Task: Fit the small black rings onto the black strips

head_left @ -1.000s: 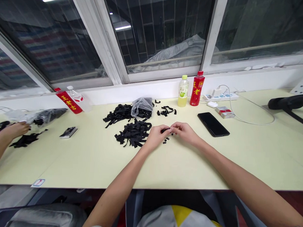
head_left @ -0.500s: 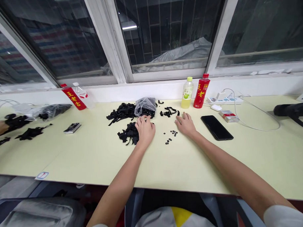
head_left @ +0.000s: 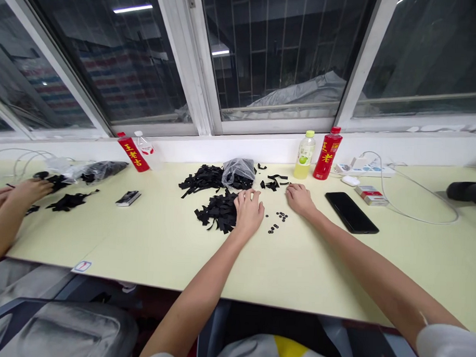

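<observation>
My left hand point(head_left: 248, 210) lies flat with its fingers spread on the right edge of a heap of black strips point(head_left: 218, 211). My right hand point(head_left: 299, 198) rests palm down on the pale table point(head_left: 161, 238), fingers loosely stretched, just beside a few scattered black scraps point(head_left: 274, 182). Between the two hands lie several small black rings point(head_left: 277, 221). Behind the heap sit a second pile of black strips point(head_left: 201, 178) and a crumpled clear plastic bag point(head_left: 238, 169).
A black phone point(head_left: 351, 212), a small box point(head_left: 370, 194), a power strip point(head_left: 364, 169) with a white cable, and a yellow-green bottle point(head_left: 304, 162) and red bottle point(head_left: 327, 153) stand at the right. Another person's hands point(head_left: 14, 194) work among black strips at far left, near a red can point(head_left: 133, 152).
My hands, which were pinched together over the rings, have parted. The left went onto the strip heap, the right to the table near the scraps. The view has shifted slightly.
</observation>
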Demonstrator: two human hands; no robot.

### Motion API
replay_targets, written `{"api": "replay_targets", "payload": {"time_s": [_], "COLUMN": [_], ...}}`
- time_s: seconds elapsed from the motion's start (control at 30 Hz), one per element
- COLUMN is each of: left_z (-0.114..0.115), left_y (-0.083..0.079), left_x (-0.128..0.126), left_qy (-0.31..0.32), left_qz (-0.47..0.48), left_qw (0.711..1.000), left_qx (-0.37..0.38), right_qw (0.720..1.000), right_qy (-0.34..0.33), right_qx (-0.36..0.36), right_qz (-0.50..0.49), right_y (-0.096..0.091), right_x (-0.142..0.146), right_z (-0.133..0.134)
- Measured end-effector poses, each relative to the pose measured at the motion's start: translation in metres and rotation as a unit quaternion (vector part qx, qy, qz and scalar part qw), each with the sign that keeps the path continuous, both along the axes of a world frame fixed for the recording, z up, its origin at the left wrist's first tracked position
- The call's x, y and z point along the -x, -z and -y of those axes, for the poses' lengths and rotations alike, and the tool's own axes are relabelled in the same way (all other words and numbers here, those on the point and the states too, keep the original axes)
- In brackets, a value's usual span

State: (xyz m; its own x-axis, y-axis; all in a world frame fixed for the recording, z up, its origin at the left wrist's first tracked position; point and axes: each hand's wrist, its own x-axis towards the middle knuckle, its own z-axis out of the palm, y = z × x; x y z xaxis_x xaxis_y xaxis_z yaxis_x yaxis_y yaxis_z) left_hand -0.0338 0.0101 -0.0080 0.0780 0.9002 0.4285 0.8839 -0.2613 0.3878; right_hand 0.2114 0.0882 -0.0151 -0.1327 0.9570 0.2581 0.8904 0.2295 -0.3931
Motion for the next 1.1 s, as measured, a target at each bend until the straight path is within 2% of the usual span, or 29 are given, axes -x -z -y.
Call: {"api": "replay_targets", "payload": {"time_s": [0.13, 0.23, 0.33, 0.53, 0.63, 0.73, 0.87, 1.0, 1.1], "left_z": [0.000, 0.000, 0.001, 0.001, 0.000, -0.002, -0.005, -0.006, -0.002], "left_y": [0.001, 0.002, 0.004, 0.001, 0.000, 0.002, 0.005, 0.005, 0.002], "left_x": [-0.005, -0.010, -0.013, -0.009, -0.007, -0.005, -0.004, -0.006, -0.011], "left_qy": [0.003, 0.008, 0.016, 0.028, 0.023, 0.020, 0.035, 0.100, 0.161], "left_qz": [0.004, 0.008, 0.010, 0.003, -0.007, -0.014, 0.016, 0.099, 0.167], "left_qw": [1.000, 1.000, 1.000, 1.000, 1.000, 1.000, 0.999, 0.990, 0.971], "left_qx": [0.003, -0.006, -0.015, -0.003, 0.001, 0.003, 0.006, 0.025, 0.061], "right_qw": [0.999, 0.998, 0.996, 0.994, 0.995, 0.991, 0.964, 0.903, 0.866], "right_qy": [-0.015, 0.025, 0.068, 0.104, 0.094, 0.093, 0.067, -0.046, -0.110], "right_qx": [-0.038, -0.056, -0.048, -0.038, -0.027, -0.038, -0.050, 0.054, 0.095], "right_qz": [-0.015, -0.025, -0.024, -0.001, -0.027, -0.093, -0.253, -0.423, -0.479], "right_y": [0.016, 0.021, 0.022, 0.024, 0.023, 0.017, 0.006, -0.005, -0.012], "right_x": [-0.014, -0.023, -0.025, -0.027, -0.033, -0.037, -0.036, -0.023, -0.008], "right_z": [0.019, 0.030, 0.038, 0.044, 0.046, 0.049, 0.053, 0.064, 0.073]}}
